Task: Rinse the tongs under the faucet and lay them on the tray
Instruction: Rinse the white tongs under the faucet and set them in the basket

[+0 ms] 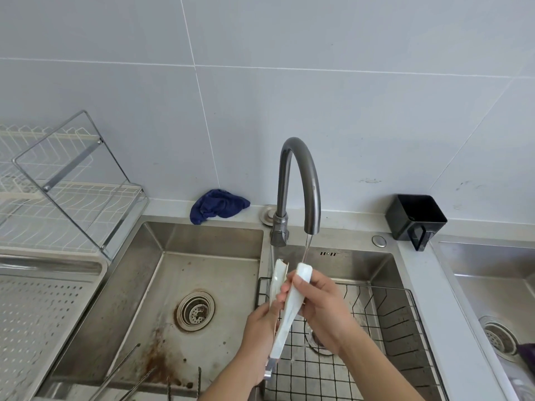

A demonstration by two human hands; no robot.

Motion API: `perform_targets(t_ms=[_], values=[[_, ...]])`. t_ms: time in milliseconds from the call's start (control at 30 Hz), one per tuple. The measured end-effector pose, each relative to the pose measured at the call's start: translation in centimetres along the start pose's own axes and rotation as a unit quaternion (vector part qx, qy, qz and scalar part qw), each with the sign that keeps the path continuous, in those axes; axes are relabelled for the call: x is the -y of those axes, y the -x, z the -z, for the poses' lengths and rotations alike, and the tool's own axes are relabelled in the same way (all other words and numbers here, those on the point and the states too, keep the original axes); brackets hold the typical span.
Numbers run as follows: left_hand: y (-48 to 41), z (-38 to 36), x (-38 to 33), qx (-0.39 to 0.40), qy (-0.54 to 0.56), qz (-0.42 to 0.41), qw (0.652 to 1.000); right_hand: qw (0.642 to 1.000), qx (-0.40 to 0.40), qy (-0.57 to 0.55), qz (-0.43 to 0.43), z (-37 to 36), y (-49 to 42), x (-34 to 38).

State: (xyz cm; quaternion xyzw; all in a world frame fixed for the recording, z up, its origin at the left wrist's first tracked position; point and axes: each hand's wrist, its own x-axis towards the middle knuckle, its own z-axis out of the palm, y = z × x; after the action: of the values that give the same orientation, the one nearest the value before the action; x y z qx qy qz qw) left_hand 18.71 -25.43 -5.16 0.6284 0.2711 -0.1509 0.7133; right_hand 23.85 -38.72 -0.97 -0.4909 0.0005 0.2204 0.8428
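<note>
The white tongs [282, 328] stand nearly upright over the middle sink basin, tips up, metal hinge end down. My left hand [257, 337] grips their lower part. My right hand [318, 308] holds the right arm of the tongs, fingers curled round it near the tip. Water runs from the dark curved faucet [301, 180] onto the right tip. The perforated steel tray [52, 273] lies at the left, beside the left basin.
A wire basket [399, 314] sits in the middle basin under my hands. The left basin [185, 270] has a rusty drain and metal utensils at its near edge. A wire dish rack [72, 180], a blue cloth [217, 205] and a black holder [414, 218] stand behind.
</note>
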Motion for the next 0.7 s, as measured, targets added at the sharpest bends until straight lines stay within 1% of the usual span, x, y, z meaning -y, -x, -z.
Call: perform_targets(t_ms=[67, 133, 200, 267, 333, 367, 400, 467, 500, 533, 567, 600, 700], values=[[0.4, -0.1, -0.6, 0.04, 0.033, 0.014, 0.999, 0.996, -0.074, 0.041, 0.01, -0.3, -0.2, -0.5], [0.8, 0.2, -0.7, 0.082, 0.023, -0.016, 0.996, 0.991, -0.128, 0.039, 0.025, -0.3, -0.5, -0.5], [1.4, 0.7, -0.4, 0.113, -0.049, -0.065, 0.99, 0.99, -0.127, 0.057, 0.017, -0.8, -0.5, -0.5], [1.8, 1.0, 0.1, 0.119, -0.101, -0.1, 0.983, 0.984, -0.103, 0.145, -0.002, -1.2, -0.4, -0.9], [1.6, 1.4, 0.7, 0.084, -0.091, -0.102, 0.987, 0.969, -0.073, 0.237, -0.014, -1.3, -0.3, -1.5], [1.3, 1.7, 0.9, 0.067, -0.077, -0.091, 0.991, 0.965, -0.073, 0.252, -0.011, -1.2, -0.2, -1.7], [1.2, 1.9, 1.0, 0.055, -0.059, -0.07, 0.994, 0.964, -0.09, 0.248, -0.003, -0.7, 0.0, -1.8], [1.2, 2.4, 0.6, 0.041, -0.013, -0.028, 0.999, 0.956, -0.183, 0.227, 0.003, 0.9, -0.2, -1.8], [1.4, 2.6, 0.3, 0.038, 0.0, -0.016, 0.999, 0.949, -0.232, 0.214, -0.008, 1.8, -0.4, -1.8], [1.5, 2.7, 0.0, 0.042, 0.009, -0.012, 0.999, 0.942, -0.264, 0.204, -0.027, 2.6, -0.6, -1.6], [1.6, 2.8, -0.2, 0.053, 0.016, -0.01, 0.998, 0.94, -0.272, 0.199, -0.05, 3.1, -0.9, -1.6], [1.6, 2.9, -0.4, 0.067, 0.022, -0.01, 0.997, 0.944, -0.258, 0.195, -0.072, 3.3, -1.3, -1.7], [1.8, 2.6, -0.7, 0.088, 0.011, -0.005, 0.996, 0.96, -0.183, 0.187, -0.098, 2.8, -2.0, -1.9]])
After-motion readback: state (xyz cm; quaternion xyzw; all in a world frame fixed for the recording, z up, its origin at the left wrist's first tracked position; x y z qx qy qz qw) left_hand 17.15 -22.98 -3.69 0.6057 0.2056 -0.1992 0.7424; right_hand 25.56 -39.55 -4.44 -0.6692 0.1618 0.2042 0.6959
